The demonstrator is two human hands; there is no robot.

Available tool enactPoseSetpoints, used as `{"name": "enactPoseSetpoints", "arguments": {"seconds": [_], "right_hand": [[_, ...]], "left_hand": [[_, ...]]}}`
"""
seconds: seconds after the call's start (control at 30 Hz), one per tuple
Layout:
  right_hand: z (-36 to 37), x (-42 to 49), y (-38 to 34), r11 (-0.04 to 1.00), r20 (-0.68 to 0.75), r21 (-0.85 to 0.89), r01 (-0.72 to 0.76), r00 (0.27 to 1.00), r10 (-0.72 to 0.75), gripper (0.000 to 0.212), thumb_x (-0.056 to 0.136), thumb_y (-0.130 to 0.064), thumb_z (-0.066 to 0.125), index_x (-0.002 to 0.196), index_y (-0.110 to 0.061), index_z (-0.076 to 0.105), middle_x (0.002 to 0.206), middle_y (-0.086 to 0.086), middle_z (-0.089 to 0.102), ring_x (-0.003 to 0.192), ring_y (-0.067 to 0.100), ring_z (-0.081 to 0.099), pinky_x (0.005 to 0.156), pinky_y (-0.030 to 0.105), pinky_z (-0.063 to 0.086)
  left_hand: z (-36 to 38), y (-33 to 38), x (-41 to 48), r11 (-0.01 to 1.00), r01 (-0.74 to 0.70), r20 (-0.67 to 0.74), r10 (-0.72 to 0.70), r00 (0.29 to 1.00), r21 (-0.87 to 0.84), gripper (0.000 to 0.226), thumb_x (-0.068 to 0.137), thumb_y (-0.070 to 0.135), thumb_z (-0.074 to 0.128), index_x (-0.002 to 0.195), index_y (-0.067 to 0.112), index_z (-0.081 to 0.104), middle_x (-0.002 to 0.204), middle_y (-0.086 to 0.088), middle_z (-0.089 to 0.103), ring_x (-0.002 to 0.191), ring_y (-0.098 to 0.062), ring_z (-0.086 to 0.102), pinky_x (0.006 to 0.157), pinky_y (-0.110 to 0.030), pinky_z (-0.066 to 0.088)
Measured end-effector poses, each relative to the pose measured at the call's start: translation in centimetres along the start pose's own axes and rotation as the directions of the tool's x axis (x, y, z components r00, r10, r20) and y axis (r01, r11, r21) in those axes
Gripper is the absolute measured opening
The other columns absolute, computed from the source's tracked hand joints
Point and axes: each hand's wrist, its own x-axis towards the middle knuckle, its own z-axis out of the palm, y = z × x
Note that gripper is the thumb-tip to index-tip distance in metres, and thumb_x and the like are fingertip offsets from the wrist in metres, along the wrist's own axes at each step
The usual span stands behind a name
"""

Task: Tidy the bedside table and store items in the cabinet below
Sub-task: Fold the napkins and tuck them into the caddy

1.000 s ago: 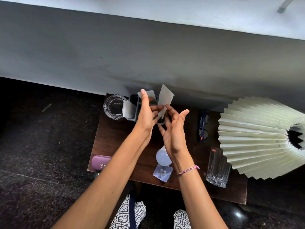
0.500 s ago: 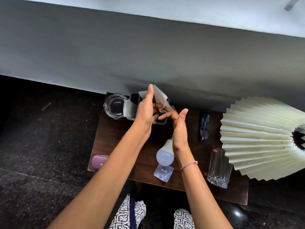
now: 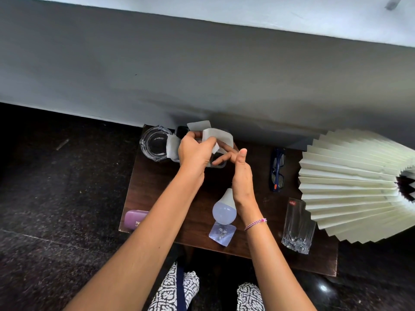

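On the dark wooden bedside table (image 3: 157, 194), a dark tissue holder (image 3: 219, 164) stands at the back with white tissues (image 3: 219, 138) sticking out of it. My left hand (image 3: 194, 151) is closed around the tissues from the left. My right hand (image 3: 240, 173) is edge-on beside them, fingers spread and touching the tissue near the holder, thumb up. A white light bulb (image 3: 224, 209) lies just below my right wrist, above a small clear packet (image 3: 222, 233).
A glass ashtray (image 3: 155, 142) stands left of the holder. Blue glasses (image 3: 278, 169) lie to the right, a tall drinking glass (image 3: 297, 227) at the front right, a purple case (image 3: 134, 219) at the front left. A pleated lampshade (image 3: 350, 185) overhangs the right side.
My left hand went from flat with fingers up to closed on the tissues, pushing them down. My right hand dropped lower beside the holder.
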Motion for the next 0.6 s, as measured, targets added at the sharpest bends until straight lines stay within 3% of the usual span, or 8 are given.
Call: {"name": "enactPoseSetpoints", "arguments": {"seconds": [0.1, 0.2, 0.27, 0.47, 0.6], "right_hand": [[-0.1, 0.2, 0.3, 0.997, -0.046, 0.074, -0.020, 0.999, 0.023, 0.069, 0.091, -0.052, 0.011, 0.073, -0.015, 0.067, 0.126, -0.016, 0.058, 0.123, -0.011, 0.041, 0.100, 0.006, 0.025], [-0.2, 0.2, 0.4, 0.991, -0.064, 0.129, -0.033, 0.997, 0.041, 0.069, 0.092, -0.056, 0.011, 0.076, -0.020, 0.067, 0.131, -0.011, 0.055, 0.130, 0.003, 0.040, 0.115, 0.031, 0.023], [-0.1, 0.2, 0.2, 0.987, -0.069, 0.156, -0.039, 0.996, 0.051, 0.066, 0.087, -0.062, 0.014, 0.082, -0.022, 0.067, 0.133, -0.006, 0.055, 0.131, 0.008, 0.041, 0.117, 0.040, 0.023], [0.4, 0.0, -0.3, 0.969, -0.051, 0.229, -0.091, 0.993, 0.106, 0.073, 0.078, -0.067, 0.021, 0.123, -0.020, 0.054, 0.134, -0.001, 0.054, 0.128, 0.008, 0.045, 0.114, 0.038, 0.030], [0.8, 0.0, -0.4, 0.967, -0.046, 0.226, -0.120, 0.990, 0.134, 0.062, 0.087, -0.058, 0.015, 0.131, -0.025, 0.043, 0.134, -0.002, 0.051, 0.128, 0.008, 0.043, 0.115, 0.036, 0.028]], "left_hand": [[-0.1, -0.1, 0.0, 0.994, -0.057, -0.032, 0.060, 0.998, 0.096, 0.030, 0.077, 0.011, 0.061, 0.106, 0.007, 0.058, 0.092, -0.007, 0.066, 0.087, -0.024, 0.063, 0.080, -0.037, 0.052], [-0.2, 0.0, -0.2, 0.980, -0.109, -0.038, 0.117, 0.992, 0.168, 0.030, 0.077, 0.015, 0.062, 0.106, 0.011, 0.059, 0.102, -0.010, 0.068, 0.095, -0.026, 0.064, 0.083, -0.041, 0.055], [-0.2, 0.0, -0.3, 0.970, -0.145, -0.035, 0.155, 0.987, 0.195, 0.031, 0.077, 0.015, 0.062, 0.107, 0.011, 0.060, 0.101, -0.010, 0.068, 0.095, -0.026, 0.064, 0.080, -0.040, 0.055], [-0.3, 0.0, -1.0, 0.940, -0.240, -0.012, 0.250, 0.968, 0.243, 0.024, 0.076, 0.018, 0.062, 0.100, 0.016, 0.064, 0.082, 0.001, 0.064, 0.084, -0.021, 0.063, 0.067, -0.028, 0.047], [-0.4, -0.2, -1.0, 0.935, -0.254, 0.026, 0.256, 0.966, 0.247, 0.021, 0.077, 0.017, 0.062, 0.098, 0.021, 0.060, 0.080, 0.007, 0.062, 0.081, -0.015, 0.061, 0.066, -0.026, 0.047]]}}
